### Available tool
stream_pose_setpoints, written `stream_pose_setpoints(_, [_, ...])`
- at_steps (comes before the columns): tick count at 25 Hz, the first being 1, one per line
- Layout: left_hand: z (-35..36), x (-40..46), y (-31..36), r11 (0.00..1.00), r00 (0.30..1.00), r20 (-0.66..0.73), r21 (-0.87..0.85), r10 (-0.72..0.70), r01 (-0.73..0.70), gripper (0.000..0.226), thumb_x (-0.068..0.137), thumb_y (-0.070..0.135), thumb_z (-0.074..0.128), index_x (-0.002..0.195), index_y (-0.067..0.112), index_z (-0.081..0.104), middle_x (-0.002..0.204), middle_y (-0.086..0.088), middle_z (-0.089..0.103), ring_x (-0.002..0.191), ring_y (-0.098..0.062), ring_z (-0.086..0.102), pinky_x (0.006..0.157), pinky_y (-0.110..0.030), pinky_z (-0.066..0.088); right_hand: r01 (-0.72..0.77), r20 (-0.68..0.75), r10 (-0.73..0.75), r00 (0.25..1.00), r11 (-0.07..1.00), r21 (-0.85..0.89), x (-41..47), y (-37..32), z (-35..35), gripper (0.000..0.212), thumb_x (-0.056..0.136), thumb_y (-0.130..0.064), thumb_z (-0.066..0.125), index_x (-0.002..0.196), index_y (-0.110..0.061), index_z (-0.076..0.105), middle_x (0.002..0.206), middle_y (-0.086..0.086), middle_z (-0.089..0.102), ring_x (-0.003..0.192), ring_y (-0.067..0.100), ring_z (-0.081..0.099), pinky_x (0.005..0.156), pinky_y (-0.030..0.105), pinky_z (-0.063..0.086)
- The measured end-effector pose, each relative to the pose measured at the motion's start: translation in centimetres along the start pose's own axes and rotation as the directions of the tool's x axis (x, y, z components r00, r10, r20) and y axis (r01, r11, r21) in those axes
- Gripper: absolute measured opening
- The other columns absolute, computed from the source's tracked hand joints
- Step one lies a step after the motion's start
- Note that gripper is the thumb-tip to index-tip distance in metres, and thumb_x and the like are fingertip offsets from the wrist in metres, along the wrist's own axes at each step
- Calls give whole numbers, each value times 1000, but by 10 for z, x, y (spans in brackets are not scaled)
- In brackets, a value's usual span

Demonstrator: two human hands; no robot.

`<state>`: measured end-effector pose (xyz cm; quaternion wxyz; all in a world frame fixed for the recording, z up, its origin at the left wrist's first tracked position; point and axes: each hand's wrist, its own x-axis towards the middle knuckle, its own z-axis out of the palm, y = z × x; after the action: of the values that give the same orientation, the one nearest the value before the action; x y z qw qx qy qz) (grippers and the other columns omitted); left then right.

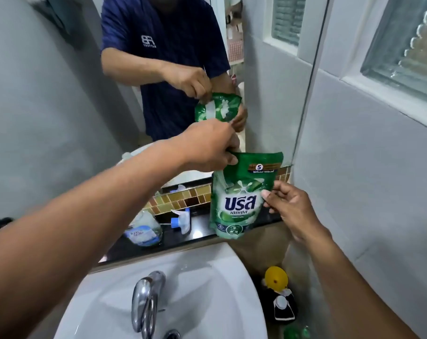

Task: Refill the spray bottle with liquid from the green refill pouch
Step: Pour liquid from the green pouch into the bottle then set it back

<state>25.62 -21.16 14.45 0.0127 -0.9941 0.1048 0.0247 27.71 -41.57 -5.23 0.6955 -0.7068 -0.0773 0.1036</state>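
I hold the green refill pouch (241, 199) upright in the air above the black ledge. My left hand (211, 149) pinches its top left corner. My right hand (289, 206) grips its right edge at mid height. The clear spray bottle (145, 228) with a blue and white label stands on the ledge at the left, without its head. The white and blue trigger spray head (182, 220) lies on the ledge beside it, between bottle and pouch.
A white sink (190, 289) with a chrome tap (146, 299) lies below the black ledge (197, 236). A mirror (158, 69) fills the wall ahead. On the floor at the right stand a yellow-capped bottle (277, 280) and a green bottle (295, 332).
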Motion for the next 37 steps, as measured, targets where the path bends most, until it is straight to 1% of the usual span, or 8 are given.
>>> stream_pose_setpoints(3, [-24, -60, -32, 998, 1000, -2, -68, -2, 1, 18, 91, 32, 76, 82, 17, 73, 68, 7, 64, 69, -7, 63, 60, -28, 50, 104, 35, -105, 994, 994, 24, -33, -27, 35, 13, 96, -3, 74, 96, -16, 77, 81, -7, 80, 78, 21, 65, 72, 36, 57])
stream_pose_setpoints(5, [-38, -95, -53, 989, 1000, -12, -148, -20, 17, 18, 91, 28, 78, 84, 12, 76, 69, 5, 70, 63, 0, 64, 59, -24, 55, 190, 34, -192, 981, 980, 57, -54, -52, 58, 14, 95, -1, 73, 96, -14, 77, 85, -10, 83, 78, 10, 74, 74, 29, 63])
stream_pose_setpoints(8, [-61, -155, -85, 989, 999, -21, -140, -45, 42, 15, 91, 29, 79, 84, 15, 76, 75, 3, 73, 69, -12, 66, 66, -30, 55, 292, 78, -296, 952, 955, 55, -80, -89, 95, 13, 97, 0, 71, 95, -12, 76, 81, -12, 82, 70, -1, 74, 67, 16, 59])
stream_pose_setpoints(14, [-96, -222, -109, 999, 1000, -1, 45, 2, -2, 25, 88, 22, 72, 67, 10, 63, 59, -2, 55, 53, -17, 46, 50, -27, 35, 385, 123, -392, 912, 919, 80, -118, -132, 146, 11, 100, -2, 67, 102, -8, 76, 81, -9, 82, 67, 0, 72, 64, 18, 59])
stream_pose_setpoints(21, [-140, -224, -79, 971, 993, -22, 214, 119, -112, 35, 86, 25, 68, 59, 10, 51, 54, -3, 41, 49, -20, 35, 47, -33, 29, 254, -2, -262, 965, 930, 267, -128, -114, 172, 7, 93, -17, 75, 89, -20, 80, 78, -5, 74, 65, 10, 59, 64, 22, 54])
stream_pose_setpoints(27, [-163, -217, -78, 953, 992, -2, 277, 126, -121, 28, 86, 24, 66, 69, 3, 61, 60, -7, 48, 58, -23, 44, 59, -39, 38, -151, 280, 132, 951, 988, 46, -141, -44, 188, 30, 95, -16, 77, 124, -15, 75, 104, 4, 84, 92, 19, 75, 78, 30, 56])
stream_pose_setpoints(34, [-176, -226, -102, 961, 995, -50, 268, 89, -73, 24, 77, 44, 57, 64, 24, 60, 59, -6, 56, 69, -33, 61, 64, -52, 58, -351, 347, 176, 921, 762, 544, -136, -37, 208, 18, 86, -17, 71, 100, -6, 67, 82, 7, 67, 61, 12, 61, 54, 24, 54])
stream_pose_setpoints(37, [-171, -233, -118, 971, 1000, -20, 239, -11, 16, 30, 88, 37, 69, 67, 16, 63, 65, -7, 65, 70, -29, 65, 67, -47, 59, -355, 276, 224, 935, 630, 691, -132, -46, 200, 9, 88, -18, 69, 93, -10, 68, 70, 1, 63, 53, 8, 55, 49, 21, 50])
